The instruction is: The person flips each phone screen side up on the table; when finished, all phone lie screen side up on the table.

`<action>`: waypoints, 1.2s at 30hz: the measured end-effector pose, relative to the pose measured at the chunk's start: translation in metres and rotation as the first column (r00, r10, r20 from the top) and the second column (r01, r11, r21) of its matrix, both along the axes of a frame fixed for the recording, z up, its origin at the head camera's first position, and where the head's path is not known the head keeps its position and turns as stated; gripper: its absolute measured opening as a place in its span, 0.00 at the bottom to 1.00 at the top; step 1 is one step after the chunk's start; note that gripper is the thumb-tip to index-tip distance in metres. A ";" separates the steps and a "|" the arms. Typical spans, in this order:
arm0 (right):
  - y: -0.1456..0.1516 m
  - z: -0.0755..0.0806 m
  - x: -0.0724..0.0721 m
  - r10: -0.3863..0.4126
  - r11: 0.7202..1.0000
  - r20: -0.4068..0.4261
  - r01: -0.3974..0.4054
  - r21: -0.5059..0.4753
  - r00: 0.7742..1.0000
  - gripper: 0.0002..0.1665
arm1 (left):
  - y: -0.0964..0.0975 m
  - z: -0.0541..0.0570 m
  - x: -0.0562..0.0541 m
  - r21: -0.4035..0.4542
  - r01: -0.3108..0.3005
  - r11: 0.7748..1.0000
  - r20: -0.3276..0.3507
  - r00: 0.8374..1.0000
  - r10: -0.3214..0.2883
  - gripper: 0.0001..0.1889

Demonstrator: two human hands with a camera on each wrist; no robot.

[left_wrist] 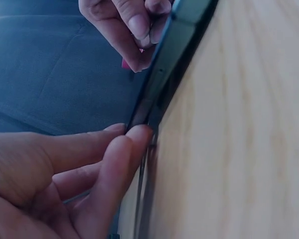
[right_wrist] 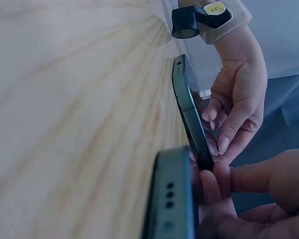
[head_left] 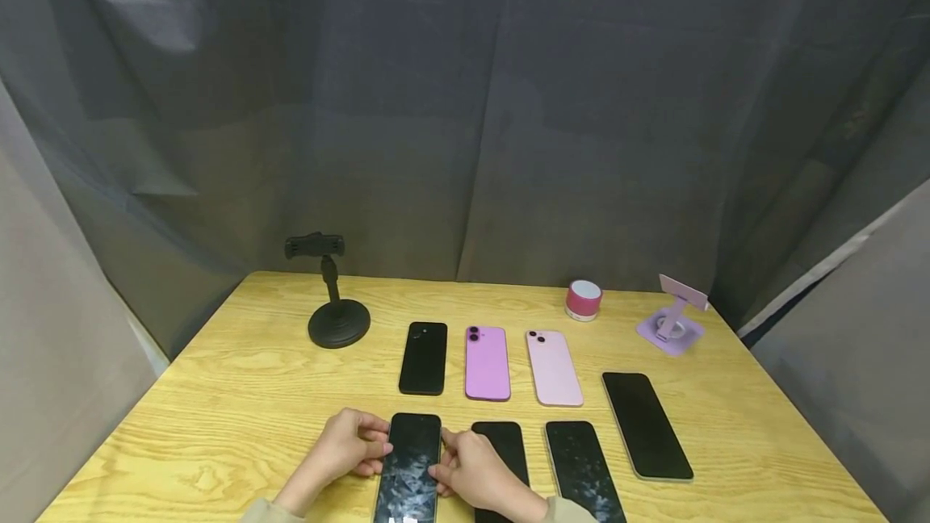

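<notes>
A dark smartphone (head_left: 410, 458), screen up with pale cloudy marks across the glass, is at the near edge of the head view, its bottom end cut off. My left hand (head_left: 347, 446) pinches its left long edge between thumb and fingers. On the opposite edge my right hand (head_left: 474, 466) pinches it likewise, thumb at the rim of the screen. The phone's side (right_wrist: 192, 114) appears tilted close over the wood in the right wrist view. A second dark phone (head_left: 508, 449) lies partly hidden beneath my right hand and wrist.
Further right lie a dark phone (head_left: 584, 466) and a larger black phone (head_left: 647, 426). Behind are a black phone (head_left: 423, 357), a purple phone (head_left: 488, 370) and a pink phone (head_left: 555, 370). A black clamp stand (head_left: 339, 324), a pink cylinder (head_left: 584, 301) and a lilac folding stand (head_left: 672, 325) stand at the back.
</notes>
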State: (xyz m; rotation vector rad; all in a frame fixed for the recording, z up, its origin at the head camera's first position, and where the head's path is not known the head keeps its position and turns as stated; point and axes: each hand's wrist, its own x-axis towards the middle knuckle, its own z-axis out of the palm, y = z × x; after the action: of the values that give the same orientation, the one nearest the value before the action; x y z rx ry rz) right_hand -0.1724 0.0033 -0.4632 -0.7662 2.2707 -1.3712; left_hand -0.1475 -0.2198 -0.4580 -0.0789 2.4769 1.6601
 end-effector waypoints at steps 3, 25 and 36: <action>-0.001 0.001 0.000 -0.003 1.000 0.019 0.003 0.000 1.000 0.34 | -0.001 0.001 0.000 -0.006 0.007 1.000 0.000 1.000 -0.007 0.16; -0.003 0.001 0.000 -0.001 1.000 -0.004 0.001 0.017 1.000 0.33 | -0.002 0.004 -0.001 -0.028 -0.007 1.000 0.004 1.000 0.007 0.11; -0.004 0.001 0.001 -0.006 1.000 -0.012 0.006 0.015 1.000 0.32 | -0.002 0.006 -0.001 -0.017 -0.014 1.000 0.032 0.999 0.014 0.13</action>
State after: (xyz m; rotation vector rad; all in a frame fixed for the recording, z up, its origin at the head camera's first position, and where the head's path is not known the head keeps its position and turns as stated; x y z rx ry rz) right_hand -0.1713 -0.0007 -0.4626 -0.7650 2.2913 -1.3542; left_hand -0.1485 -0.2215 -0.4515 -0.1242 2.4729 1.6306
